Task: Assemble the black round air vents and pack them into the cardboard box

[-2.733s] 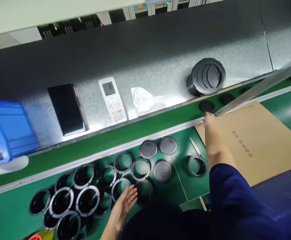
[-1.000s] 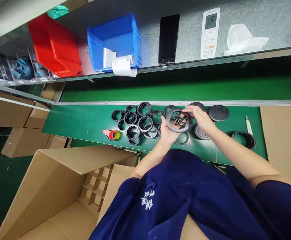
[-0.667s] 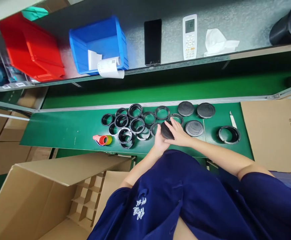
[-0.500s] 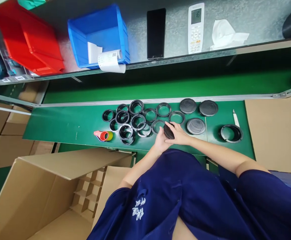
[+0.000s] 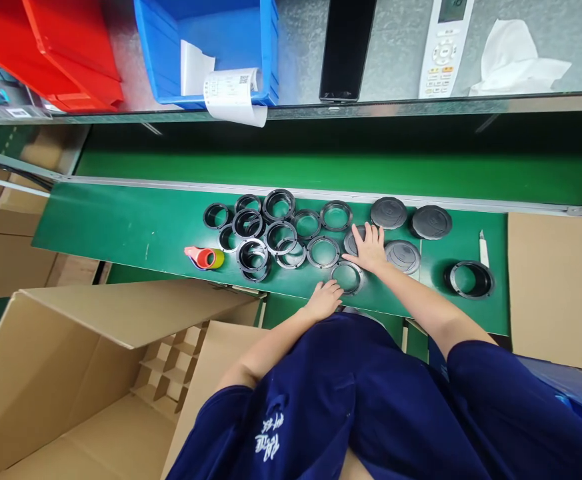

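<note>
My right hand (image 5: 367, 247) lies flat with fingers spread on a black round vent disc (image 5: 353, 241) on the green worktop (image 5: 121, 227). My left hand (image 5: 324, 298) rests with curled fingers at the edge of a black ring (image 5: 347, 277) near the front edge. Several more black rings (image 5: 271, 230) are clustered to the left. Three other black discs (image 5: 389, 213) (image 5: 431, 222) (image 5: 403, 256) lie to the right, and a lone ring (image 5: 471, 279) sits further right.
A red and yellow tape roll (image 5: 204, 257) lies left of the rings. An open carton with dividers (image 5: 121, 373) stands at lower left, flat cardboard (image 5: 561, 287) at right. On the shelf sit red (image 5: 55, 50) and blue (image 5: 211, 47) bins, a phone (image 5: 347, 47), a remote (image 5: 444, 47) and tissue (image 5: 515, 57).
Both hands were holding one black vent disc together above the worktop. Now the disc lies on the worktop under my flat right hand, and my left hand has dropped to the ring near the front edge.
</note>
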{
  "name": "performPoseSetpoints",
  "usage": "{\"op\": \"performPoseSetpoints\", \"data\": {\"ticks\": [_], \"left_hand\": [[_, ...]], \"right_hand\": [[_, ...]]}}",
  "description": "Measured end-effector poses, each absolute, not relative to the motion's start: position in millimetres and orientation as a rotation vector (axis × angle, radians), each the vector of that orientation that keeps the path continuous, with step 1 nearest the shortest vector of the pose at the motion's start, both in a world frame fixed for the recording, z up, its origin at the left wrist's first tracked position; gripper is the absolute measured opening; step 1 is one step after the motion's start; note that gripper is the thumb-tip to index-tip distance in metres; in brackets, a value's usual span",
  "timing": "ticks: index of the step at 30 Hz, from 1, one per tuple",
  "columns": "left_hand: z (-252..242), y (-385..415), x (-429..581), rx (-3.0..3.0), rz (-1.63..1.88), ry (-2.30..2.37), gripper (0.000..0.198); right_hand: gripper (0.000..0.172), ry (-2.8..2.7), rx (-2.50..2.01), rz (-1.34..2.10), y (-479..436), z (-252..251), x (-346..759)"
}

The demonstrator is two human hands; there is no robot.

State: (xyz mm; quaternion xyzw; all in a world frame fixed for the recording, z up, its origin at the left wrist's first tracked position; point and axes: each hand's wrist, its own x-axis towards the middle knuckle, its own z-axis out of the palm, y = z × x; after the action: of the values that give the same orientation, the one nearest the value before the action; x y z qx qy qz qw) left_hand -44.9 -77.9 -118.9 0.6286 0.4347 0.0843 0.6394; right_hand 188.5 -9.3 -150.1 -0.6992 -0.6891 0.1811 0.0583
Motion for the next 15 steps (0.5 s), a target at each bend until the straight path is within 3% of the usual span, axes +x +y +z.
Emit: {"op": "performPoseSetpoints", "data": {"ticks": [3, 6, 11, 15], "left_hand": [[-116, -82, -57, 1.412, 0.189, 1.024, 0.018], [-110, -84, -62, 1.377, 0.266, 1.072, 0.020], [-98, -54, -38, 1.384, 0.372, 1.103, 0.023], [-106, -7, 30, 1.523, 0.483, 0.936, 0.054]], "right_hand": [[0.085, -2.092, -2.068, 0.511, -15, -143, 186], [0.081, -2.060, -2.027, 0.428, -7, -137, 180], [0.074, -2.157, -2.005, 0.643, 7, -136, 189], [0.074, -2.007, -2.071, 0.444, -24, -118, 238]]}}
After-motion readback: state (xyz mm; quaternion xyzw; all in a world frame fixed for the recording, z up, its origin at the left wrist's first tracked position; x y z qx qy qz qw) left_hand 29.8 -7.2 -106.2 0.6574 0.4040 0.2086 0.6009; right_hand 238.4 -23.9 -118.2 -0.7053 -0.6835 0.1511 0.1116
